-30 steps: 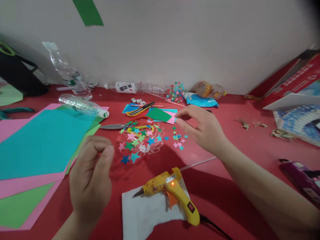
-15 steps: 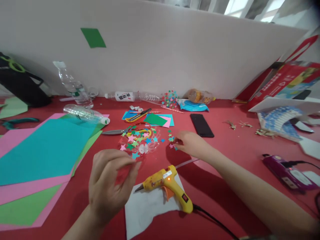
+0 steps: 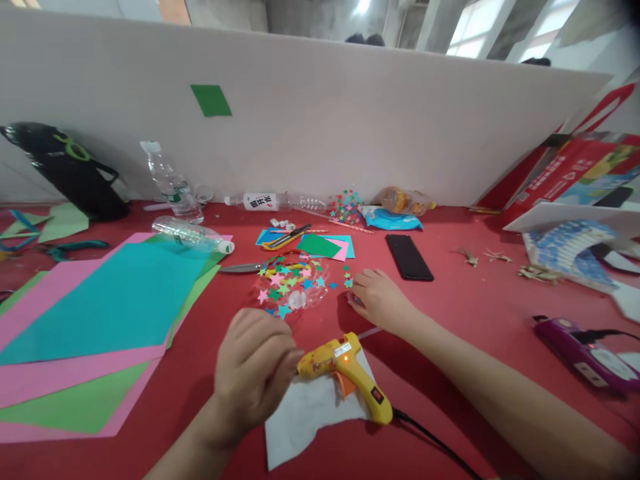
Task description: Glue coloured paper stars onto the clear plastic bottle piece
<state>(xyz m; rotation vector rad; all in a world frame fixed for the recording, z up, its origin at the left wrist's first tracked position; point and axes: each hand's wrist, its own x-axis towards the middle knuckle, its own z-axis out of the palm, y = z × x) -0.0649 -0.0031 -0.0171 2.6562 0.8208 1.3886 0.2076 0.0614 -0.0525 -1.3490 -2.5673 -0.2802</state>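
Observation:
My left hand is raised in front of the yellow glue gun, with its fingers curled in to meet the thumb. Whatever may be between its fingertips is hidden. The glue gun lies on a white sheet, its orange light lit and its nozzle behind my left hand. Down on the red table, my right hand has its fingers bent together over a few small paper stars; its fingertips are partly hidden. Left of it, colourful stars cover a clear plastic bottle piece.
Scissors, a box cutter and small cards lie beyond the stars. A phone is to the right, and a purple power strip further over. Coloured sheets and bottles are at left. A white board stands behind.
My left hand's fingers have closed in toward the thumb, and it now covers the glue gun's nozzle. My right hand's fingers have settled lower over the small stars. The view has tilted up slightly.

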